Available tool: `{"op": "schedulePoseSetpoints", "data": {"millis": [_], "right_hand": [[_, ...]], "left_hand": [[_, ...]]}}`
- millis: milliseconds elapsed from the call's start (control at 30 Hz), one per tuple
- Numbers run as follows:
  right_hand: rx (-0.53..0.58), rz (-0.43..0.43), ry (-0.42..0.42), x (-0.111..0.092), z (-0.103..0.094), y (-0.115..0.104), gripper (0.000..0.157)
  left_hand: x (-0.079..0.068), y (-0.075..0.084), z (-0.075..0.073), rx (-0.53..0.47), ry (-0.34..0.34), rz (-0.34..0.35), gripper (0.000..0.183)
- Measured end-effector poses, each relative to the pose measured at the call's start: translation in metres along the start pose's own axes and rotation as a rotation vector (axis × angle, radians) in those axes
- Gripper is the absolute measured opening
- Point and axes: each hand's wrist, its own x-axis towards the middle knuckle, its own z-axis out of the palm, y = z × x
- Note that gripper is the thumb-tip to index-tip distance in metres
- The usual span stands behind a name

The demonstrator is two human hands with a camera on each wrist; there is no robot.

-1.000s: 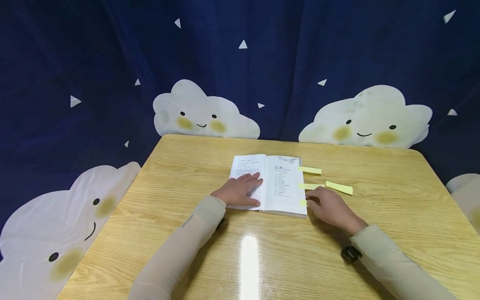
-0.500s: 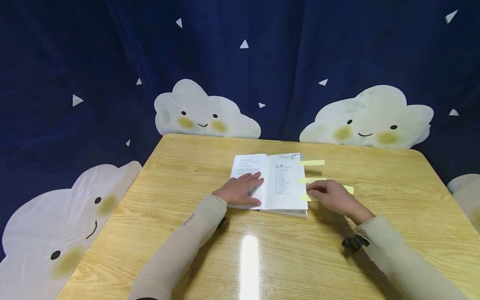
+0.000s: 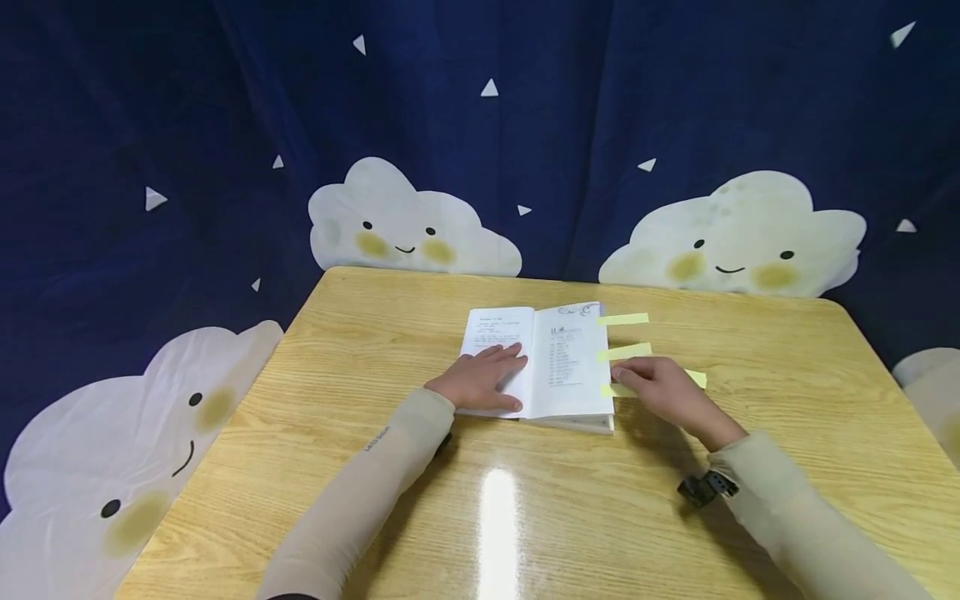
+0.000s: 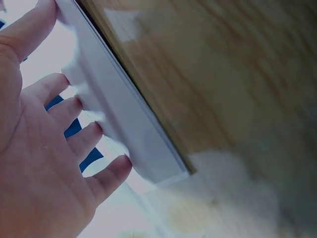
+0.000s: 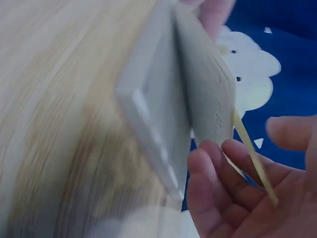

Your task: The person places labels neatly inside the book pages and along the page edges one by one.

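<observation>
Open book beneath left fingers

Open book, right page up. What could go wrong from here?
The raised white printed right-hand page might crease or slip off the bare right hand at its edge.
The long yellow strips jutting past that edge, close to the hand, could get bent or tugged loose.
If the bare left hand eases off the white left-hand page, the book may shift.
</observation>
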Motion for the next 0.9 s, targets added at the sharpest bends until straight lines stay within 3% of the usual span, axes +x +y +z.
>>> {"op": "schedulePoseSetpoints", "data": {"millis": [233,400,467,567,667,767,900], "right_hand": [[0.532,0.058,-0.175,0.007,-0.007,-0.003,0.067],[0.842,-0.074,-0.319,0.015,-0.006,0.008,0.064],[0.910,-0.106,-0.319,0.017,-0.002,0.009,0.058],[0.865,-0.091,-0.214,0.019,0.008,0.005,0.040],[0.649,-0.046,-0.063,0.022,0.021,-0.001,0.023],[0.470,-0.067,0.042,0.027,0.034,-0.007,0.032],[0.391,-0.114,0.092,0.032,0.047,-0.014,0.043]], "left_hand": [[-0.003,0.002,-0.002,0.030,0.033,0.006,0.080],[-0.006,0.003,-0.001,0.021,0.075,0.027,0.072],[-0.007,0.003,-0.002,0.014,0.094,0.041,0.069],[-0.011,0.003,-0.005,0.021,0.132,0.069,0.064],[-0.014,0.002,-0.008,0.031,0.181,0.102,0.060],[-0.019,0.001,-0.013,0.044,0.234,0.129,0.057],[-0.029,0.002,-0.022,0.044,0.295,0.157,0.053]]}}
